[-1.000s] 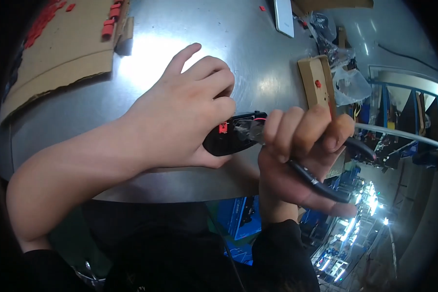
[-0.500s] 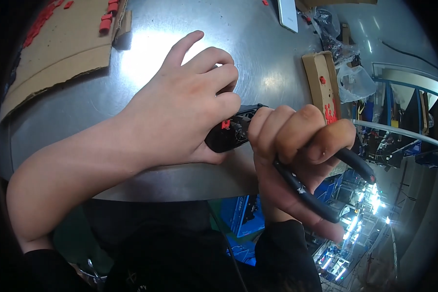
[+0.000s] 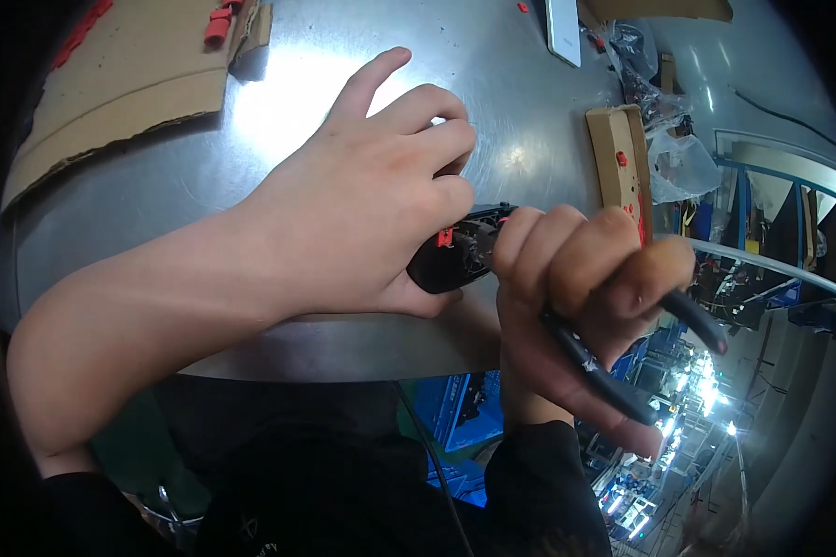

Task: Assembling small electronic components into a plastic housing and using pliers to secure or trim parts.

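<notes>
My left hand [image 3: 372, 204] is closed on a black plastic part [image 3: 441, 266] at the table's near edge, its little finger stretched away from the others. A small red piece [image 3: 446, 237] sits in that part, beside my left fingers. My right hand [image 3: 581, 269] grips pliers by their black-sleeved handles [image 3: 604, 376], which spread apart toward the lower right. The metal jaws [image 3: 478, 243] of the pliers lie against the black part, close to the red piece. My fingers hide the pliers' pivot, and the jaw tips are hard to make out.
Cardboard [image 3: 130, 102] with red parts [image 3: 217, 28] on it lies at the far left of the metal table [image 3: 520, 121]. A narrow cardboard box [image 3: 613, 144] with red pieces stands at the right, near clear plastic bags [image 3: 683, 167]. A white flat device [image 3: 563, 32] lies far back; blue crates [image 3: 474, 418] stand below.
The whole view has shifted slightly, so the table things and both hands appear a little further right. Both grips stay the same, with the pliers still at the black part.
</notes>
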Action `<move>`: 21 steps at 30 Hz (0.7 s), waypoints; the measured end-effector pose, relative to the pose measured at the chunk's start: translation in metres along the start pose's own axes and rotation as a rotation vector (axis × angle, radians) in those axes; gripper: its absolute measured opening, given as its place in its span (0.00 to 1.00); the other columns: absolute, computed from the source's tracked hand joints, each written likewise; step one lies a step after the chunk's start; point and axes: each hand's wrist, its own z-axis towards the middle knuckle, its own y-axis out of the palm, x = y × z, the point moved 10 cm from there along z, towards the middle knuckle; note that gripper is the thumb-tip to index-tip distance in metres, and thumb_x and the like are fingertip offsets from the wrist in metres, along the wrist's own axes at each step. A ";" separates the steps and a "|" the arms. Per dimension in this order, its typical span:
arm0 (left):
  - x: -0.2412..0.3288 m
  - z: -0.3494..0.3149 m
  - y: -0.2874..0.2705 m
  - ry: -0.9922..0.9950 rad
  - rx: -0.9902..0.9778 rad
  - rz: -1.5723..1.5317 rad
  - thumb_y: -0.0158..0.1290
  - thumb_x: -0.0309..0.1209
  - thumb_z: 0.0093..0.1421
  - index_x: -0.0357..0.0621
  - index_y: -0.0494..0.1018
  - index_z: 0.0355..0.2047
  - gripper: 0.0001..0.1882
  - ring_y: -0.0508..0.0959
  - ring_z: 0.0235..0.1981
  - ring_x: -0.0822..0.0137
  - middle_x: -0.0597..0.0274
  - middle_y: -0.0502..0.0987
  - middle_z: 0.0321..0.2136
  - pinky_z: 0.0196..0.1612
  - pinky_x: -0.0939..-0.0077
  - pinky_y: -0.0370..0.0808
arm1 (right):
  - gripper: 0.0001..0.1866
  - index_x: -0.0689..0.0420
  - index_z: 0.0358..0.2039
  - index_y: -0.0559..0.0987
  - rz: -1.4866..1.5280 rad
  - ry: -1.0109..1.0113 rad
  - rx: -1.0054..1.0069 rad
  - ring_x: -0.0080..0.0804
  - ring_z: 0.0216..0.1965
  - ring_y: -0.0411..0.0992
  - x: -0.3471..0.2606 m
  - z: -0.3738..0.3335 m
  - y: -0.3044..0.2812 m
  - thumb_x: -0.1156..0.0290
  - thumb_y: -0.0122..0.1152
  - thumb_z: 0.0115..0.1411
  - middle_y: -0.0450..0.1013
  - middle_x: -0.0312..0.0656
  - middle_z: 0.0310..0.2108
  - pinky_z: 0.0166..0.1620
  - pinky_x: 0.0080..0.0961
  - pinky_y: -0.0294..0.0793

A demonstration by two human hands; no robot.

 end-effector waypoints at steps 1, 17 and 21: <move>0.000 0.000 0.000 0.004 -0.006 0.019 0.69 0.47 0.43 0.44 0.74 0.27 0.22 0.70 0.61 0.53 0.59 0.73 0.40 0.71 0.33 0.52 | 0.46 0.50 0.40 0.61 -0.033 0.074 0.048 0.26 0.21 0.59 0.005 0.000 -0.001 0.21 0.66 0.45 0.62 0.36 0.26 0.28 0.26 0.61; -0.003 0.004 0.002 -0.034 -0.028 0.060 0.68 0.49 0.40 0.37 0.81 0.26 0.25 0.71 0.60 0.55 0.58 0.76 0.40 0.72 0.40 0.54 | 0.44 0.49 0.37 0.60 -0.209 0.062 -0.153 0.27 0.18 0.59 0.012 -0.010 0.012 0.23 0.67 0.44 0.60 0.34 0.23 0.26 0.29 0.59; -0.010 0.000 0.005 -0.052 -0.002 -0.008 0.67 0.50 0.41 0.37 0.82 0.26 0.25 0.71 0.59 0.56 0.57 0.77 0.40 0.71 0.41 0.55 | 0.40 0.50 0.37 0.60 -0.234 -0.043 -0.190 0.27 0.17 0.60 0.013 -0.017 0.016 0.28 0.69 0.50 0.61 0.35 0.23 0.23 0.30 0.58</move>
